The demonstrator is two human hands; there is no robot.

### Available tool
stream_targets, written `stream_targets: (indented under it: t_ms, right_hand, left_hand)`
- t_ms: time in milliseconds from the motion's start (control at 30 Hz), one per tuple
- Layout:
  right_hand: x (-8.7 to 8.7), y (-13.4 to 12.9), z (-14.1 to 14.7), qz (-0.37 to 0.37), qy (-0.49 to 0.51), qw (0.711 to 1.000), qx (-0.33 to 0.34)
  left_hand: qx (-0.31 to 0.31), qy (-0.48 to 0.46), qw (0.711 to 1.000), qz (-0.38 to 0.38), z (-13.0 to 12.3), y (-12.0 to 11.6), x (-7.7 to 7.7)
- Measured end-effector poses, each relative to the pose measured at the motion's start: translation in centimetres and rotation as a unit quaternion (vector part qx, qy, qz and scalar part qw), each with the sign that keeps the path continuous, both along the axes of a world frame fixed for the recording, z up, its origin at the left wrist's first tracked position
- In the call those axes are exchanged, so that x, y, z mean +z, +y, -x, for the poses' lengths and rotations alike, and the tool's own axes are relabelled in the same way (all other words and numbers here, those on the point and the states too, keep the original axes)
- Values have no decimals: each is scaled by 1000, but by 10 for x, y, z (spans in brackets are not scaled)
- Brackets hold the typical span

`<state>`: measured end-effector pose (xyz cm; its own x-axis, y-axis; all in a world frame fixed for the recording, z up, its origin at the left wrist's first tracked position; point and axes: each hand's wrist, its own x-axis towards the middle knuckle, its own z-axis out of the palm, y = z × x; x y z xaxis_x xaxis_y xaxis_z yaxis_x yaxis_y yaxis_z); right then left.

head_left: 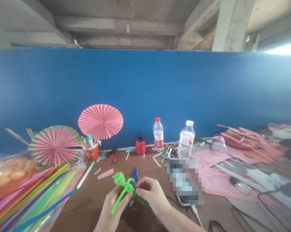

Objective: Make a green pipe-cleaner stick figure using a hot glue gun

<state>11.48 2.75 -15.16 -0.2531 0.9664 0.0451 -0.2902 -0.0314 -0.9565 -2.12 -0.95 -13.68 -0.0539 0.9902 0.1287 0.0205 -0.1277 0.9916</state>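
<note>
Low in the middle, a bright green pipe cleaner (119,178) is wound into a coiled shape, with a straight end sticking out toward me. My left hand (111,204) is closed round its lower part, thumb and fingers pressed together. From the other side my right hand (153,195) pinches at the green coils with thumb and forefinger. Just behind the fingertips shows a blue pointed thing (135,173); its kind I cannot make out. Part of the green piece is hidden by my fingers.
Many coloured pipe cleaners (36,196) lie at left, near pink paper fans (100,120) and a cup of pens (91,151). A red spool (140,146) and water bottles (186,141) stand behind. A blurred-out phone (184,180), cables and pink paper (222,182) lie right.
</note>
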Motion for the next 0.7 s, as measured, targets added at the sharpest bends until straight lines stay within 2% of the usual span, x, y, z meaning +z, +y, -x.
stream_targets:
  t_ms: [100,233,367,467,700]
  right_hand:
    - [-2,1,0,6,6,1000,0]
    - [-3,2,0,14,7,1000,4]
    - [-4,3,0,19,6,1000,9]
    - [-3,2,0,21,3,1000,8]
    - [-5,2,0,15,-18,1000,0]
  left_hand:
    - [-2,-6,1000,7,0,0,0]
    - [29,-34,998,37,-1,0,-1]
    - [1,-57,997,46,-3,-2,1]
    - [7,-76,995,63,-5,-3,4]
    - [-28,-70,996,50,-5,-2,3]
